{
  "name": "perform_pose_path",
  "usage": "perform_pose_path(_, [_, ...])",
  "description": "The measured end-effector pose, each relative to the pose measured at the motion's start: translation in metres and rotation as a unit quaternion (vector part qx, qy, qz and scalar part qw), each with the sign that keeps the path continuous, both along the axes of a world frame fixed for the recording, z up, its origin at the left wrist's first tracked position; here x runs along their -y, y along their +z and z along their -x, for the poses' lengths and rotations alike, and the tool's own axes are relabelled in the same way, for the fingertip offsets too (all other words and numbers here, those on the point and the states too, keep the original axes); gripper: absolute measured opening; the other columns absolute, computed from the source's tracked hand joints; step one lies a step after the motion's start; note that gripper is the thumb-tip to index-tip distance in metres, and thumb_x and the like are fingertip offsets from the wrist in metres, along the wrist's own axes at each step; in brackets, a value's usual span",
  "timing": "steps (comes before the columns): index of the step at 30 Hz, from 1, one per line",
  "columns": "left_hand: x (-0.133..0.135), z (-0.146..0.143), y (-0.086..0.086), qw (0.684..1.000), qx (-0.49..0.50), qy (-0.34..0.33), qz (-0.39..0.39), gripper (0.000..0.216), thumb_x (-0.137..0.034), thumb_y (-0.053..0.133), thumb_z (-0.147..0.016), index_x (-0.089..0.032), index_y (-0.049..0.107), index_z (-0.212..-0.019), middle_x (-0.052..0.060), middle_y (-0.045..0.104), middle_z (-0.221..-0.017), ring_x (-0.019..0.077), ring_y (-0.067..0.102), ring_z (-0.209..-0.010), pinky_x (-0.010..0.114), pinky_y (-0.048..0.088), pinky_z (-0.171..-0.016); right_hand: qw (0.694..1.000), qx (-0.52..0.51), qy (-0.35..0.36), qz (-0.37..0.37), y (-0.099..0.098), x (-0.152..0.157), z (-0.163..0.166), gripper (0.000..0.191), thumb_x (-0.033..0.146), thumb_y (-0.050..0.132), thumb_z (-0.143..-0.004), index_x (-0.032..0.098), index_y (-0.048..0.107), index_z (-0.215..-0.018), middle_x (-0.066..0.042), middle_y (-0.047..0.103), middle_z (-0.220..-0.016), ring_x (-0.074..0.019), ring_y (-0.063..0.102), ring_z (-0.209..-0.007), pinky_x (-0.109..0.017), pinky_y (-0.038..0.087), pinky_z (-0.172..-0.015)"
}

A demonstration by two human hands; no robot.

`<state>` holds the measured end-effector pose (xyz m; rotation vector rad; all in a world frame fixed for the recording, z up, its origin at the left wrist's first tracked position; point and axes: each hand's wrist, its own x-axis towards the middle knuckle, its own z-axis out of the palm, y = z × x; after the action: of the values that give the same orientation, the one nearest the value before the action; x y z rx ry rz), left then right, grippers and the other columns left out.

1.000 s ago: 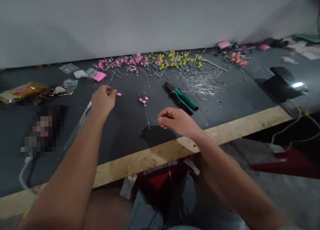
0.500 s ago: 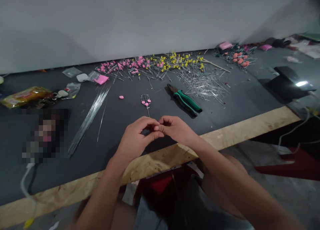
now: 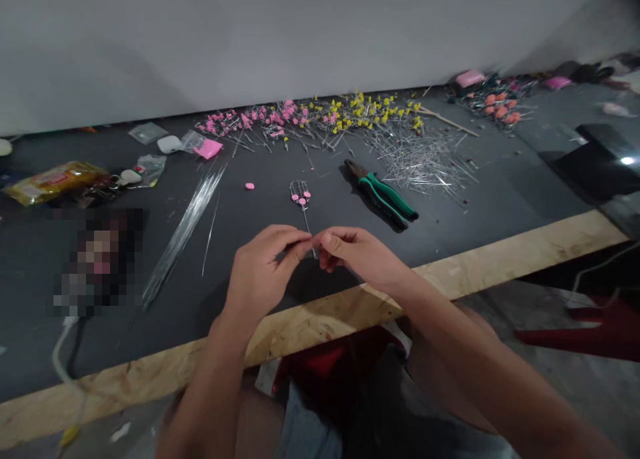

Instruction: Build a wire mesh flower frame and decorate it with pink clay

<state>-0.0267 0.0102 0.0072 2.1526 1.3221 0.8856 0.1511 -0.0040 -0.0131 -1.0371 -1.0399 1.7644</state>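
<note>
My left hand [image 3: 265, 266] is closed in a pinch, thumb against index finger. My right hand [image 3: 357, 252] is also pinched, its fingertips meeting those of the left. Whatever lies between the fingers is too small or hidden to make out. Just beyond the fingertips is a wire stem with pink round pieces and thin wire loops at its top [image 3: 301, 198]. The stem runs down behind my fingers; whether they touch it I cannot tell. A small pink lump [image 3: 250, 186] lies left of it, and green-handled pliers [image 3: 383, 196] lie to the right.
Straight wires [image 3: 185, 232] lie bundled at left. Pink-tipped wires [image 3: 255, 120], yellow-tipped wires [image 3: 373, 112] and a heap of loose wires [image 3: 420, 162] line the back. A yellow packet [image 3: 55, 181] and a blurred-out item [image 3: 100, 259] with a cable are far left. A wooden edge [image 3: 310, 329] borders the table.
The camera view has shifted slightly. My left fingertips have drawn back a little from under the right ones, and more of the wire stem shows between my hands.
</note>
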Motion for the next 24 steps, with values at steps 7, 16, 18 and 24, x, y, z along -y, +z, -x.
perform_pose_path(7, [-0.036, 0.028, -0.012, 0.984, 0.027, 0.132, 0.113, 0.023, -0.031, 0.054, -0.086, -0.021, 0.07, -0.1, 0.0, 0.072, -0.081, 0.0123, 0.067, -0.069, 0.024, 0.051, -0.069, 0.997, 0.053, -0.05, -0.001, 0.0, -0.002, -0.017, 0.028, 0.047, 0.064, -0.08, 0.019, 0.068, -0.084, 0.001, 0.059, -0.067, -0.0097, 0.053, -0.063, -0.025, 0.043, -0.062])
perform_pose_path(16, [-0.059, 0.044, -0.037, 0.962, -0.095, 0.226, 0.121, 0.024, -0.041, 0.062, -0.077, -0.021, 0.072, -0.084, 0.002, 0.07, -0.07, 0.0191, 0.066, -0.064, 0.031, 0.049, -0.066, 0.989, 0.123, -0.078, -0.012, -0.005, -0.002, -0.04, 0.026, 0.045, 0.065, -0.079, 0.019, 0.065, -0.079, 0.001, 0.058, -0.067, -0.0107, 0.053, -0.064, -0.027, 0.042, -0.061])
perform_pose_path(18, [-0.059, 0.041, -0.04, 0.966, -0.145, 0.201, 0.072, 0.023, -0.038, 0.058, -0.081, -0.022, 0.073, -0.087, 0.004, 0.073, -0.085, 0.0218, 0.067, -0.079, 0.034, 0.049, -0.077, 0.989, 0.127, -0.08, -0.012, -0.005, -0.003, -0.042, 0.025, 0.044, 0.066, -0.078, 0.019, 0.065, -0.079, 0.001, 0.058, -0.067, -0.0107, 0.053, -0.064, -0.027, 0.042, -0.062])
perform_pose_path(24, [-0.055, 0.036, -0.046, 0.962, -0.211, 0.174, 0.004, 0.027, -0.038, 0.053, -0.087, -0.023, 0.075, -0.089, 0.006, 0.072, -0.094, 0.0242, 0.066, -0.091, 0.036, 0.048, -0.083, 0.988, 0.137, -0.073, -0.021, -0.004, -0.004, -0.041, 0.021, 0.041, 0.066, -0.079, 0.02, 0.065, -0.08, 0.002, 0.058, -0.068, -0.0105, 0.053, -0.065, -0.027, 0.042, -0.063])
